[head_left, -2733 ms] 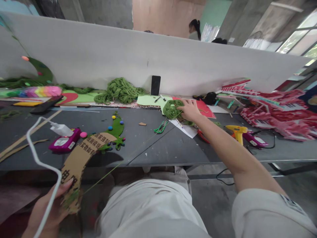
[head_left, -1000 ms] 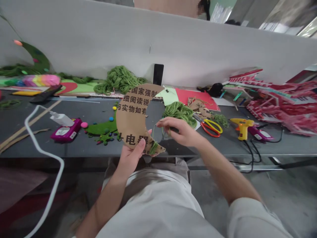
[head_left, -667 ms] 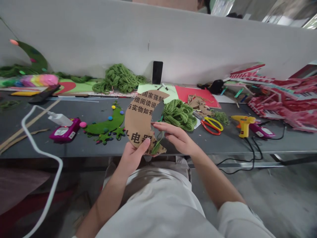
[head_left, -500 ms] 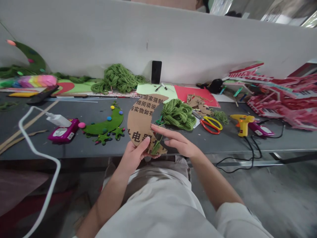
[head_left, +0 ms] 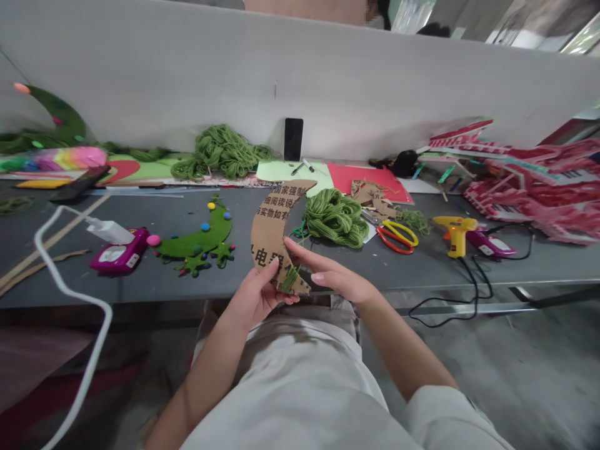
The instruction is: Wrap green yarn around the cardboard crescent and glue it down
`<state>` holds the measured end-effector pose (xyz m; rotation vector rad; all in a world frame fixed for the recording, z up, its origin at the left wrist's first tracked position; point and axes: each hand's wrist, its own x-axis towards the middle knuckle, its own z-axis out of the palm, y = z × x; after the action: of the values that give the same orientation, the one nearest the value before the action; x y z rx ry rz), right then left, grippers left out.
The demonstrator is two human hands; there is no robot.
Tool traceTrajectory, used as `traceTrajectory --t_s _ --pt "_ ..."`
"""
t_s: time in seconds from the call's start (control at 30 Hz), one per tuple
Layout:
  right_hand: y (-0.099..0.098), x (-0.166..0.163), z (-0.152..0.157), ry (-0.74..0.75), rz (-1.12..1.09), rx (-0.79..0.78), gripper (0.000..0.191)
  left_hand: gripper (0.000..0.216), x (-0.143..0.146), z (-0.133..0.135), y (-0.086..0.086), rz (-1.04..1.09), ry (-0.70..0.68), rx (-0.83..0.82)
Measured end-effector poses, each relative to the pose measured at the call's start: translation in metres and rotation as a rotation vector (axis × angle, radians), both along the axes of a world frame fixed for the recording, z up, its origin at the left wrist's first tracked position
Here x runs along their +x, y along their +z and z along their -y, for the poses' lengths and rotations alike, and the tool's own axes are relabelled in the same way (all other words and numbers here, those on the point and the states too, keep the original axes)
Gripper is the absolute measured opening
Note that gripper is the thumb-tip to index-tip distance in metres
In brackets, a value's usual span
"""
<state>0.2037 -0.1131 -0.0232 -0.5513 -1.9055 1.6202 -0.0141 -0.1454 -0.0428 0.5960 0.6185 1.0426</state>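
Note:
My left hand grips the lower end of a crescent of brown cardboard printed with black characters, held upright above the table's front edge. A few turns of green yarn are wound round its lower tip. My right hand lies against the crescent's inner edge by that yarn, fingers stretched out and close together; a thin green strand runs up from it to the loose bundle of green yarn on the table behind.
On the dark table lie a green felt crescent with pompoms, a magenta device with a white cable, red-yellow scissors, a yellow glue gun, more green yarn, a phone against the white partition, pink-red pieces.
My right hand left the yarn bundle on the table and came back to the cardboard. My left hand raised the crescent from my lap to above the table edge. The bundle now lies nearer.

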Motion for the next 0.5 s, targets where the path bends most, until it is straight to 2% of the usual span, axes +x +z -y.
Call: traceTrajectory --t_s 0.2,0.37,0.43,0.5 --pt "-0.006 -0.004 -0.001 0.008 -0.022 -0.033 0.070 0.025 -0.006 -0.003 -0.008 0.084 -0.062 -0.051" --pt "-0.019 -0.013 0.001 -0.032 -0.206 -0.113 0.065 0.011 -0.002 -0.003 -0.006 0.119 0.089 -0.126" --pt "-0.021 -0.015 -0.003 -0.063 -0.251 -0.161 0.061 0.008 -0.006 0.001 -0.004 0.119 0.132 -0.083" --pt "-0.021 -0.014 -0.014 -0.182 -0.290 -0.223 0.054 0.009 -0.017 0.008 -0.003 0.121 0.137 0.025"
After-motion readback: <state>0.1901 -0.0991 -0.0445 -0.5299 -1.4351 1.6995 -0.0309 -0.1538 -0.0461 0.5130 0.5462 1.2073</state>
